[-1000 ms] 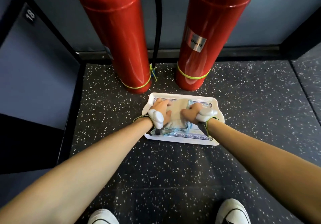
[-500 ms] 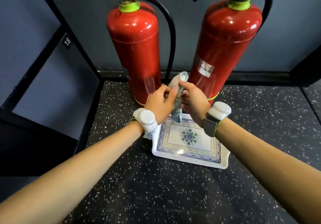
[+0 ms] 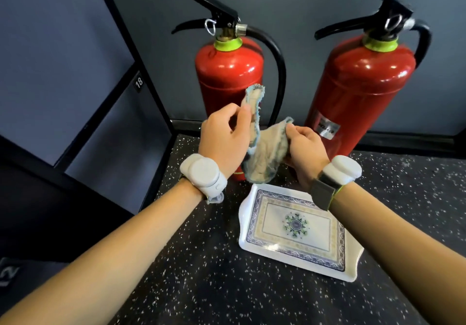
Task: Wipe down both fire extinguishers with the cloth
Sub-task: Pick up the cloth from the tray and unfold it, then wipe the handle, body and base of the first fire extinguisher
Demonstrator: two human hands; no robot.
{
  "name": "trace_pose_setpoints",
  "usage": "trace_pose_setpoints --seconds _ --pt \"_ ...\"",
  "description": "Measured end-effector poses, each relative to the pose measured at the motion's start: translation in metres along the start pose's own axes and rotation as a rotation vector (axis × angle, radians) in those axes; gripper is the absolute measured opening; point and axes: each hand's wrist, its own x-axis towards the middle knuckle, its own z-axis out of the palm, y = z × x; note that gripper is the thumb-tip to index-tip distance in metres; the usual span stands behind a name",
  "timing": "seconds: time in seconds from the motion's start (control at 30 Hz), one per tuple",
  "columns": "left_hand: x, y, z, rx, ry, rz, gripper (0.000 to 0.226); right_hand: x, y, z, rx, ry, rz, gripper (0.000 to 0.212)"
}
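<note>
Up comes the cloth, off the tray where it lay a second ago, and the hands have drawn apart so it spreads open between them! Now the left hand pinches one frayed corner, thumb and curled fingers holding it upright in front of the left fire extinguisher, while the right hand grips the other edge with fingers curled round the fabric, the middle sagging in a loop above the tray's far end. Both red cylinders stand upright on the speckled floor, the right fire extinguisher just behind the right hand.
</note>
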Motion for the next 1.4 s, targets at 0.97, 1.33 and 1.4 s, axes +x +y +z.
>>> trace_pose_setpoints --seconds 0.97,1.33,1.4 --pt "0.072 0.032 -0.046 -0.063 0.075 -0.007 0.018 -0.018 -0.106 0.041 0.037 0.016 -0.654 0.017" --pt "0.083 0.008 -0.062 0.151 0.174 0.044 0.034 -0.036 -0.078 0.055 -0.466 -0.011 -0.839 0.038" --pt "0.084 0.002 -0.056 0.138 0.095 0.084 0.036 -0.033 -0.077 0.054 -0.512 -0.014 -0.868 0.041"
